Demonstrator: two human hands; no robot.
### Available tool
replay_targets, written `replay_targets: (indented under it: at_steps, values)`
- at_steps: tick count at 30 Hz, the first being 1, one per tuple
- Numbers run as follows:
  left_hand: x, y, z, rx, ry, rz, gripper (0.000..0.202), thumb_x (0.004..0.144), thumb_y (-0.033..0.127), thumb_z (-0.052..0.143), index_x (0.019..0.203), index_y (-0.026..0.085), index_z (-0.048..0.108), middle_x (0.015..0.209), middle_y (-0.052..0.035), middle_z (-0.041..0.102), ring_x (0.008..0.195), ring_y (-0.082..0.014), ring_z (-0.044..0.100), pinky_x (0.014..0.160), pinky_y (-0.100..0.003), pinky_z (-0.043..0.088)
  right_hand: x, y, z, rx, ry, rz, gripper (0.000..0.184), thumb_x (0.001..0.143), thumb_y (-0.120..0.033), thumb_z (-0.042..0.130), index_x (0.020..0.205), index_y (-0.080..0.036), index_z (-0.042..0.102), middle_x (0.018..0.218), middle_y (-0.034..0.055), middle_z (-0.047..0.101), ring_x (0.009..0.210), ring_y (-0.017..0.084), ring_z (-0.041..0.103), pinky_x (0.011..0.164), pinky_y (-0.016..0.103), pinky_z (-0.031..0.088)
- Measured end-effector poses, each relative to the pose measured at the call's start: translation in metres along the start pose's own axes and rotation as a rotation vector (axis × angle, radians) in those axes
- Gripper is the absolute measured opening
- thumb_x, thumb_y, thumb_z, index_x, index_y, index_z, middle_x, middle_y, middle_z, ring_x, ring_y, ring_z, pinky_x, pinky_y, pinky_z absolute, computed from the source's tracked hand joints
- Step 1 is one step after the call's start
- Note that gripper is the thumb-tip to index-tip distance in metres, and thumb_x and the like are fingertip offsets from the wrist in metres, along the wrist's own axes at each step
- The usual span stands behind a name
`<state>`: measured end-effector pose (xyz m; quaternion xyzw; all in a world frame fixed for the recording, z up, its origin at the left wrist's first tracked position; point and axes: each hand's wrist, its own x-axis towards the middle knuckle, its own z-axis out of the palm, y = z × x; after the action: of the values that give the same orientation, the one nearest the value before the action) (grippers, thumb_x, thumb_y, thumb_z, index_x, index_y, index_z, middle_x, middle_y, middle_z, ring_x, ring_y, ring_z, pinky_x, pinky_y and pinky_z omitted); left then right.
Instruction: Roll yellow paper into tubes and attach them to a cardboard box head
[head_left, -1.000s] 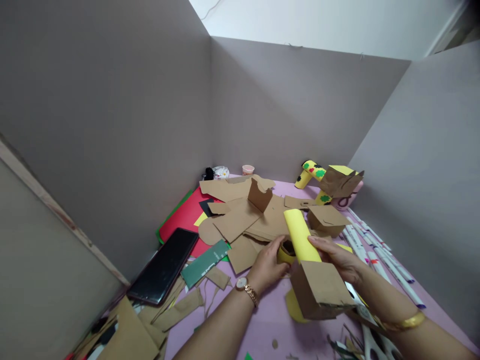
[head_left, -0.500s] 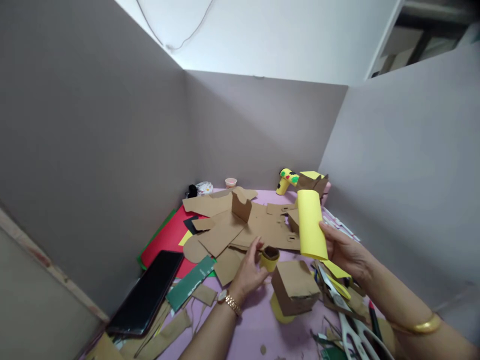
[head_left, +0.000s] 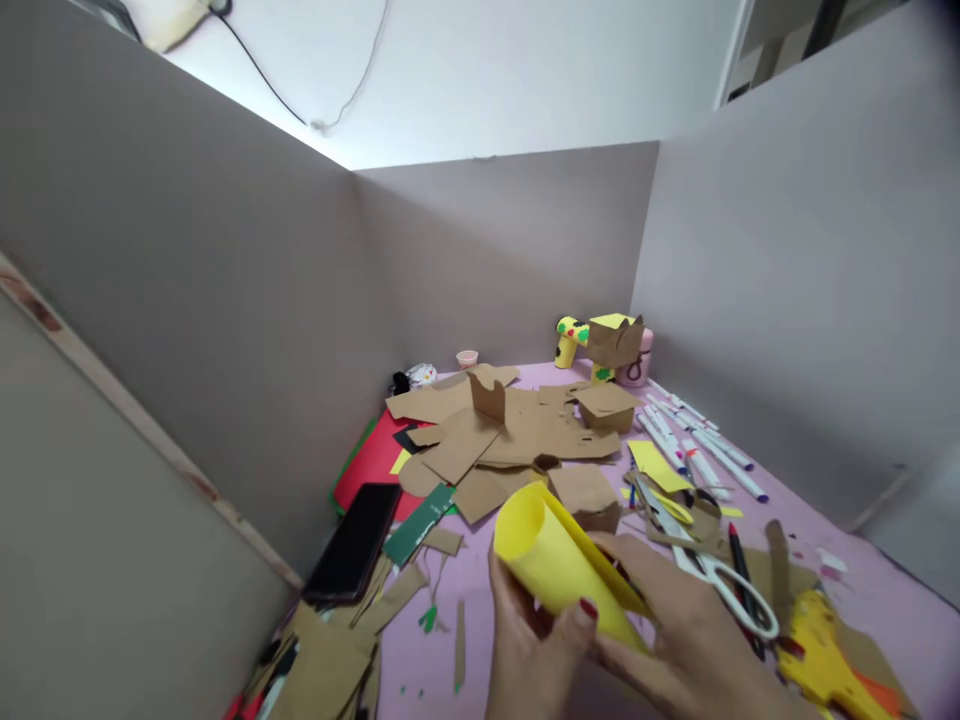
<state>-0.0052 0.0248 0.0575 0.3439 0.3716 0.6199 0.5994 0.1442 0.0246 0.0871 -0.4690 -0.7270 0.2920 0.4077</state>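
Note:
A rolled sheet of yellow paper (head_left: 559, 555) is held between my two hands above the front of the table. Its open round end faces up and to the left, and a loose flap shows along its right side. My left hand (head_left: 529, 635) grips the tube from the left and below, thumb across its front. On the right side, my right hand (head_left: 675, 620) has its fingers on the flap and the lower end. Just behind the roll stands a brown cardboard box (head_left: 585, 490), partly covered by it.
Cardboard pieces (head_left: 457, 450) spread across the table's middle. A black phone (head_left: 356, 545) and a green strip (head_left: 418, 525) lie left. Scissors (head_left: 701, 560), several markers (head_left: 709, 445) and a yellow glue gun (head_left: 825, 650) lie right. A spotted yellow tube figure (head_left: 574, 335) stands at the back.
The yellow tube has come down and nearer, from upright in my right hand to tilted between both hands. My left hand has left the small ring by the box. The view has shifted right.

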Motion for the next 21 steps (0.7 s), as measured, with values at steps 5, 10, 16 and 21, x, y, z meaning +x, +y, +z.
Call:
replay_targets:
  at_steps: [5,10,16,21]
  values:
    - [-0.018,0.006,-0.010,-0.186,0.126,-0.265,0.073,0.064,0.036,0.078,0.126,0.023,0.041,0.108,-0.0104,0.069,0.100,-0.0290,0.065,0.083,-0.036,0.051,-0.022,0.010,0.020,0.235,-0.053,0.206,0.039,0.083,-0.045,0.054,0.114,-0.021,0.061,0.112,0.0117,0.068,0.096,0.030,0.063,0.080,0.037,0.051]
    - [-0.003,0.018,-0.028,-0.246,0.148,-0.306,0.053,0.068,0.043,0.073,0.112,0.017,0.057,0.112,-0.0102,0.068,0.104,-0.0277,0.062,0.084,-0.034,0.052,-0.030,0.024,0.031,0.402,-0.025,0.378,0.045,0.084,-0.050,0.049,0.105,-0.015,0.066,0.092,0.0100,0.073,0.080,0.029,0.066,0.066,0.035,0.052]
    - [0.007,0.044,-0.060,-0.109,0.226,-0.284,0.063,0.070,0.043,0.072,0.126,0.026,0.050,0.108,-0.0062,0.070,0.089,-0.0228,0.069,0.076,-0.032,0.053,-0.035,0.036,0.040,0.208,0.089,0.310,0.036,0.084,-0.049,0.048,0.082,-0.018,0.066,0.067,0.0043,0.066,0.063,0.024,0.060,0.060,0.032,0.049]
    - [0.003,0.039,-0.091,0.166,0.146,-0.280,0.076,0.053,0.028,0.085,0.122,0.015,0.056,0.098,-0.0128,0.074,0.090,-0.0300,0.069,0.079,-0.035,0.053,-0.035,0.035,0.046,0.388,0.048,0.344,0.039,0.084,-0.053,0.048,0.090,-0.018,0.066,0.073,0.0054,0.069,0.066,0.025,0.062,0.061,0.033,0.049]
